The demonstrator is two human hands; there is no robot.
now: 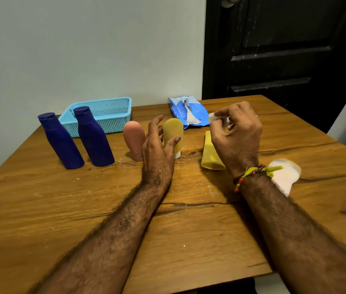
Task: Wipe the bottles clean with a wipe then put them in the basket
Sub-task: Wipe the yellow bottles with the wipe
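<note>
While right hand pinches crumpled white wipe | left hand spread, empty | yellow bottle upright, matte

two bare, hairy forearms, no sleeves. the right wrist wears a knotted yellow-green and brown thread band with orange beads; a thin silver ring circles one right-hand finger.

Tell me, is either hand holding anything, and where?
The right hand pinches a white wipe by its edge. The left hand holds nothing, open beside the upright yellow bottle.
</note>
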